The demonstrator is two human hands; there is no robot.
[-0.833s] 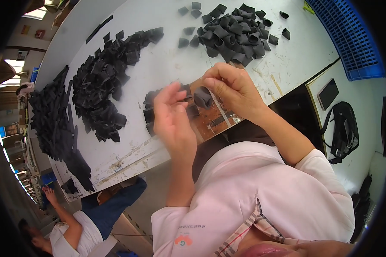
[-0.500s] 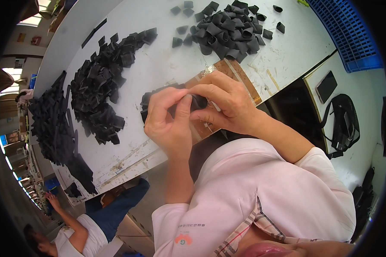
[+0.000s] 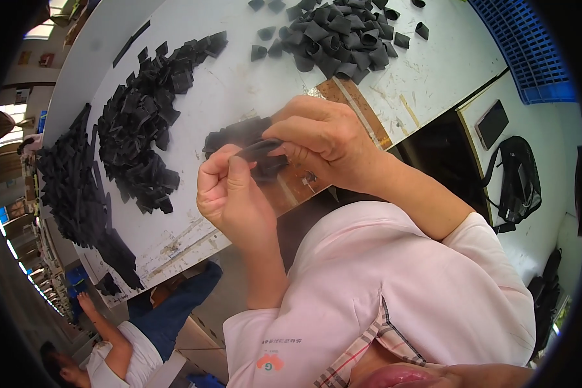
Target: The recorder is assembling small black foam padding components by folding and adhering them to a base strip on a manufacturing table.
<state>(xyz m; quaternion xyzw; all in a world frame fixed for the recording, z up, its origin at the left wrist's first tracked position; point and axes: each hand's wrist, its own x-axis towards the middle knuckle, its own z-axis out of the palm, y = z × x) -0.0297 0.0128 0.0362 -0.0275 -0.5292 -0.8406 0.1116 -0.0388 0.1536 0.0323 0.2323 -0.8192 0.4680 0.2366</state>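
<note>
A small black piece of flexible, fabric-like material (image 3: 257, 150) is stretched between my two hands. My left hand (image 3: 236, 197) pinches one end between thumb and fingers. The other end is gripped by my right hand (image 3: 333, 142), its fingers bent around it. Just beyond and beneath my hands lies a small heap of similar black pieces (image 3: 236, 134), partly hidden by them. A brown board (image 3: 362, 116) with pale tape strips lies under my right hand at the table's near edge.
On the white table (image 3: 204, 97) sit a pile of black folded loops (image 3: 343, 39), a pile of flat black pieces (image 3: 136, 123) and long black strips (image 3: 71, 181). A blue basket (image 3: 524, 52), phone (image 3: 493, 124) and black mesh bag (image 3: 518, 181) are right. Another person (image 3: 119, 343) sits lower left.
My hands have shifted a little left and moved apart. The black piece, mostly covered by my fingers before, now shows stretched between them. The view has shifted slightly.
</note>
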